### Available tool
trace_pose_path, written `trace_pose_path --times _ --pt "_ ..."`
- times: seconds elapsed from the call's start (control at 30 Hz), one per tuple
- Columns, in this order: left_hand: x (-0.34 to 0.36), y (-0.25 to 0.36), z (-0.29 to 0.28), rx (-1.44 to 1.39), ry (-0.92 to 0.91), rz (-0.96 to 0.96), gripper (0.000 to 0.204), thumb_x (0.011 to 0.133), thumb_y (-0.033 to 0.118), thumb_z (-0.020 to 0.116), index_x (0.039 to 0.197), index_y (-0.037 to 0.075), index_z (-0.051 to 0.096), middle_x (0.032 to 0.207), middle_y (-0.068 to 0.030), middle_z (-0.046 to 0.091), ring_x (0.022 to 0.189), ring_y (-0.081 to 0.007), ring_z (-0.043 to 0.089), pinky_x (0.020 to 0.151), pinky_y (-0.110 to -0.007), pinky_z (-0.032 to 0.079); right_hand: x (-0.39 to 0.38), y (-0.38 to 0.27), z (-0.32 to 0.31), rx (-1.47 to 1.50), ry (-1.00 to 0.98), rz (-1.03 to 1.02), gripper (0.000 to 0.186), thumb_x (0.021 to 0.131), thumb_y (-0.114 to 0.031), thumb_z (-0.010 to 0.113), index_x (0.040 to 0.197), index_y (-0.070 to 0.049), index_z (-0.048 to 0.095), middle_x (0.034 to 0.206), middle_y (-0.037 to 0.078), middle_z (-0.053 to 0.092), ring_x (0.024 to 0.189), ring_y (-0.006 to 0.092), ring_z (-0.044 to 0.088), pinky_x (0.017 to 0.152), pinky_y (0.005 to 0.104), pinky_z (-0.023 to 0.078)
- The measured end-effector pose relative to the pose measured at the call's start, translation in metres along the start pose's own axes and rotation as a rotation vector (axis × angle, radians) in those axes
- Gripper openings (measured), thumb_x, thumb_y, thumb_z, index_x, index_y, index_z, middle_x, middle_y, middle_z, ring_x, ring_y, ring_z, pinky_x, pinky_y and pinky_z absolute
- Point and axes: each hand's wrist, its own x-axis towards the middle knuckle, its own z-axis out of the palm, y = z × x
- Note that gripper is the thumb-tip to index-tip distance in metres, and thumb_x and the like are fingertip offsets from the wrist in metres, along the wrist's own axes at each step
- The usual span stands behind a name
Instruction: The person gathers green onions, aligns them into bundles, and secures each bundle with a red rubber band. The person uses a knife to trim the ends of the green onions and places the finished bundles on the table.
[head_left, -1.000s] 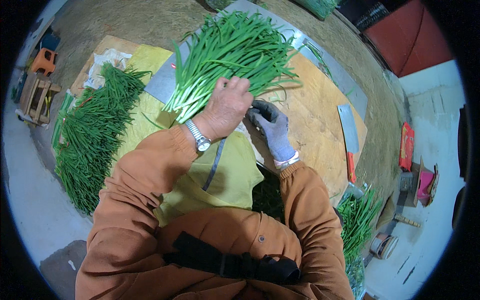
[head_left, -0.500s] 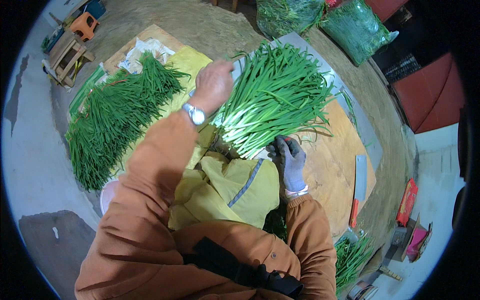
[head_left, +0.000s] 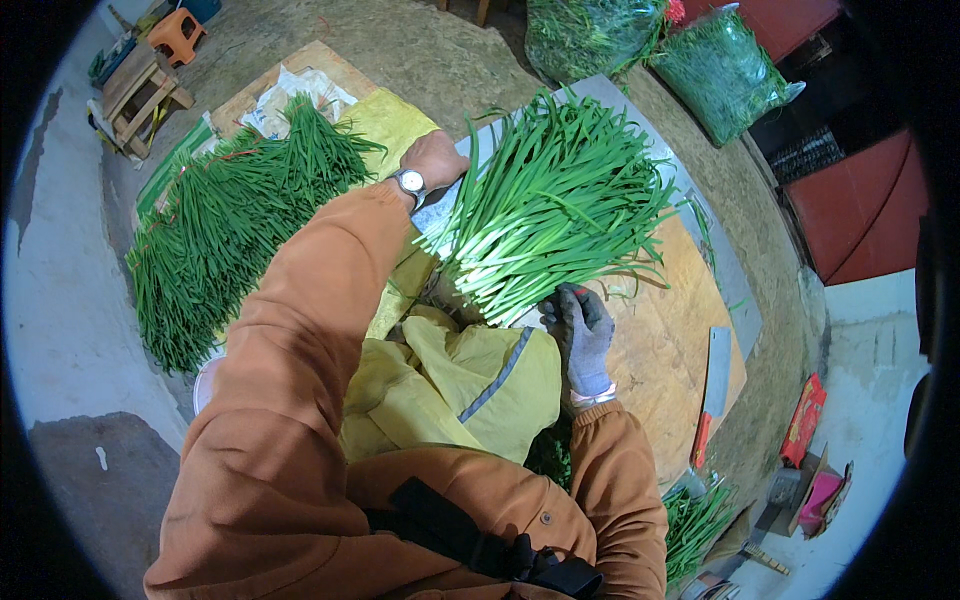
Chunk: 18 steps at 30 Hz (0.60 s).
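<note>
The person wore a rust-orange jacket [head_left: 480, 485] with sleeves [head_left: 300, 300], gathered cuffs [head_left: 598, 413] and a round fastener [head_left: 546, 518]; a black buckled strap [head_left: 445, 516]; a silvery, pale-dialled watch [head_left: 411, 181], left side; a grey, dark-fingered glove [head_left: 592, 360] on the right hand [head_left: 585, 335]; a pale pinkish band [head_left: 594, 397].

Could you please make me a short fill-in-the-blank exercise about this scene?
1. The green stalks heaped between the left hand and the right hand have ____ ends on the side nearest the person.
2. The glove is worn on the person's ____ hand.
3. The cleaver lying on the wooden board has a ____ handle.
4. The small plastic stool at the upper left of the picture is ____.

Missing words: white; right; red; orange.
</note>
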Motion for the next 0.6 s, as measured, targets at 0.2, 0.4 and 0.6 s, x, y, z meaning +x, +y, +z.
trace_pose_path --times 0.2,0.4,0.6 --pt "0.005 -0.019 0.012 -0.116 0.096 0.317 0.024 0.077 0.022 0.071 0.098 0.009 0.071 0.097 -0.0158 0.072 0.090 -0.0332 0.069 0.078 -0.041 0.053 -0.002 -0.002 0.001 -0.008 0.003 0.002 0.015 0.096 -0.011 0.063 0.106 0.000 0.063 0.090 0.009 0.069 0.075 0.0147 0.065 0.064 0.0249 0.052" --pt "0.013 -0.033 0.008 -0.067 0.047 0.486 0.010 0.083 0.014 0.064 0.085 0.004 0.066 0.086 -0.0155 0.070 0.082 -0.0329 0.068 0.072 -0.041 0.052 -0.003 -0.004 0.003 0.006 0.007 0.012 0.015 0.096 -0.011 0.062 0.106 0.001 0.063 0.091 0.009 0.069 0.075 0.0152 0.066 0.065 0.0253 0.052" --pt "0.008 -0.030 0.014 0.034 0.099 0.477 0.009 0.084 0.010 0.063 0.081 0.001 0.064 0.083 -0.0160 0.069 0.076 -0.0292 0.067 0.070 -0.038 0.052 -0.001 -0.002 -0.001 -0.114 -0.032 -0.058 0.016 0.097 -0.011 0.061 0.107 0.001 0.063 0.090 0.009 0.069 0.074 0.0140 0.065 0.065 0.0247 0.052"
